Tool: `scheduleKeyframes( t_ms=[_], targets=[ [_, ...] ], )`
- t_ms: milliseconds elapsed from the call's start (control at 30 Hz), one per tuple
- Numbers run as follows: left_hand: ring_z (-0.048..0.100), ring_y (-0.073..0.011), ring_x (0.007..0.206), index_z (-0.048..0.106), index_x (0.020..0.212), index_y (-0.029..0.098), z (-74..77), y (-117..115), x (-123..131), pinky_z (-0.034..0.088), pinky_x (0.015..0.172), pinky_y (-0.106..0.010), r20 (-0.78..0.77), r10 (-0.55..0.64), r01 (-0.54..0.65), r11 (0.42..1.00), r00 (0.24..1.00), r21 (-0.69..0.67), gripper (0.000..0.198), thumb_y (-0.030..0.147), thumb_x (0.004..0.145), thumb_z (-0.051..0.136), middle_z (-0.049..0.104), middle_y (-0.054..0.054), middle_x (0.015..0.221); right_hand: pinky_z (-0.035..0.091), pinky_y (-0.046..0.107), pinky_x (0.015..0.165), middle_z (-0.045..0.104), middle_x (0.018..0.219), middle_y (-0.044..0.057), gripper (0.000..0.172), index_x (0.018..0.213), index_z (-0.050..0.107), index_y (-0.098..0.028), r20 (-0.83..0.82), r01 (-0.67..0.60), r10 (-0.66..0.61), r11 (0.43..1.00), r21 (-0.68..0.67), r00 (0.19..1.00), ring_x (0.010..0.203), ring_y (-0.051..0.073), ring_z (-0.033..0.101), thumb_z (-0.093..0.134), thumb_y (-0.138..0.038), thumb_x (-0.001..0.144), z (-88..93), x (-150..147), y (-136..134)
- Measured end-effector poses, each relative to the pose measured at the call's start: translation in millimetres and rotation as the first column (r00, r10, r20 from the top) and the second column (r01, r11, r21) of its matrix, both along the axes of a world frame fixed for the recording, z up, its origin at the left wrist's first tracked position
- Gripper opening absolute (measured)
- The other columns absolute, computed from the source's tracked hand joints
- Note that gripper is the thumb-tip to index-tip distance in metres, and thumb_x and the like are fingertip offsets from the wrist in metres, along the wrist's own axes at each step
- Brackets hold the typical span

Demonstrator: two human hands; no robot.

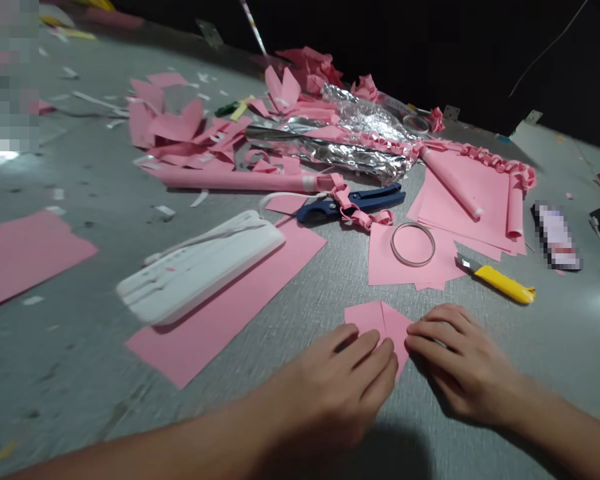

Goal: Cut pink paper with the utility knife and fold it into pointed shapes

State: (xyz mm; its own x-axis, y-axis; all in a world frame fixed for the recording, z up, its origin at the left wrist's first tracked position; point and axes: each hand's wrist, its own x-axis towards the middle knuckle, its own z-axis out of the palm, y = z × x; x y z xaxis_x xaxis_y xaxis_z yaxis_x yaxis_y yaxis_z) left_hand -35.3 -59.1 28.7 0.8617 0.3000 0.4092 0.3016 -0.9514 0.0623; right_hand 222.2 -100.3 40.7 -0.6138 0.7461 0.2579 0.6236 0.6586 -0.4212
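Note:
A small piece of pink paper (367, 317), with a crease or slit running in from its top edge, lies flat under my fingers. My left hand (353, 373) rests over its lower left part, fingers curled together and pressed down on it. At the paper's right corner, my right hand (467, 360) has its fingertips closed on the edge; the thumb is mostly hidden. Just beyond the paper, a thin ring (392, 245) lies on several small pink sheets (380, 270). A yellow utility knife (505, 283) with its blade out lies above my right hand.
A white power strip (205, 273) sits on a large pink sheet (180, 363) to the left. Farther back are a blue hand tool (350, 203), pink paper chains (365, 220), rolled paper tubes (240, 180) and crumpled foil (370, 120). A phone (556, 237) lies at the right.

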Motion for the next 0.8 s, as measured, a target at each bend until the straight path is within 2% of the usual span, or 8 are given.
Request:
scheduleKeyframes(
  t_ms=[133, 233, 367, 633, 733, 800],
  targets=[
    [0.068, -0.025, 0.091, 0.076, 0.108, 0.016, 2.4, -2.4, -0.7, 0.055, 0.083, -0.044, -0.047, 0.052, -0.054, 0.997, 0.998, -0.048, 0.034, 0.027, 0.113, 0.044, 0.079, -0.006, 0.105, 0.059, 0.049, 0.1, 0.079, 0.123, 0.011, 0.035, 0.136, 0.067, -0.017, -0.007, 0.0, 0.0, 1.0, -0.024, 1.0, 0.112, 0.029, 0.066, 0.052, -0.006, 0.106, 2.6, 1.4, 2.0],
    [0.071, -0.0282, 0.101, 0.076, 0.115, 0.012, 1.6, -5.5, -4.6, 0.056, 0.091, -0.045, -0.033, 0.044, -0.043, 0.998, 0.998, 0.037, 0.028, 0.017, 0.107, 0.05, 0.08, -0.011, 0.116, 0.06, 0.049, 0.1, 0.08, 0.123, 0.012, 0.032, 0.133, 0.068, -0.015, 0.008, -0.005, 0.005, 1.0, -0.002, 1.0, 0.114, 0.029, 0.067, 0.052, -0.006, 0.106, 4.8, 0.9, 2.7],
    [0.071, -0.0323, 0.115, 0.078, 0.114, 0.008, -2.0, -8.5, -10.6, 0.056, 0.099, -0.047, 0.017, 0.023, -0.025, 0.993, 1.0, 0.114, 0.036, 0.011, 0.103, 0.044, 0.077, -0.019, 0.125, 0.06, 0.05, 0.108, 0.081, 0.125, 0.013, 0.033, 0.131, 0.069, -0.015, 0.007, -0.025, 0.025, 0.999, 0.022, 1.0, 0.127, 0.028, 0.07, 0.052, -0.005, 0.104, 5.7, 1.6, 3.5],
    [0.073, -0.0284, 0.108, 0.075, 0.106, 0.01, 5.5, -2.7, -5.6, 0.061, 0.097, -0.044, 0.027, 0.039, -0.042, 0.995, 0.999, 0.087, 0.017, 0.016, 0.105, 0.06, 0.078, -0.014, 0.113, 0.057, 0.049, 0.11, 0.082, 0.126, 0.013, 0.03, 0.129, 0.07, -0.011, 0.02, -0.083, 0.083, 0.996, 0.034, 0.996, 0.124, 0.028, 0.073, 0.053, -0.006, 0.105, 2.7, 5.5, 6.4],
    [0.073, -0.0291, 0.107, 0.074, 0.111, 0.012, 3.9, -4.4, -5.9, 0.06, 0.096, -0.046, 0.06, 0.042, -0.048, 0.992, 0.997, 0.113, 0.018, 0.012, 0.103, 0.057, 0.078, -0.012, 0.109, 0.057, 0.049, 0.109, 0.082, 0.126, 0.013, 0.03, 0.129, 0.07, -0.011, 0.016, -0.093, 0.093, 0.995, 0.029, 0.996, 0.123, 0.029, 0.073, 0.052, -0.006, 0.105, 2.6, 5.0, 7.3],
    [0.071, -0.0299, 0.114, 0.073, 0.118, 0.01, 2.6, -8.0, -7.5, 0.058, 0.102, -0.047, 0.054, 0.043, -0.05, 0.989, 0.998, 0.142, 0.023, 0.013, 0.104, 0.055, 0.077, -0.014, 0.115, 0.057, 0.049, 0.109, 0.082, 0.125, 0.012, 0.029, 0.128, 0.07, -0.011, 0.005, -0.092, 0.092, 0.996, 0.023, 0.996, 0.123, 0.029, 0.072, 0.052, -0.006, 0.105, 2.9, 4.8, 8.0]
  ],
)
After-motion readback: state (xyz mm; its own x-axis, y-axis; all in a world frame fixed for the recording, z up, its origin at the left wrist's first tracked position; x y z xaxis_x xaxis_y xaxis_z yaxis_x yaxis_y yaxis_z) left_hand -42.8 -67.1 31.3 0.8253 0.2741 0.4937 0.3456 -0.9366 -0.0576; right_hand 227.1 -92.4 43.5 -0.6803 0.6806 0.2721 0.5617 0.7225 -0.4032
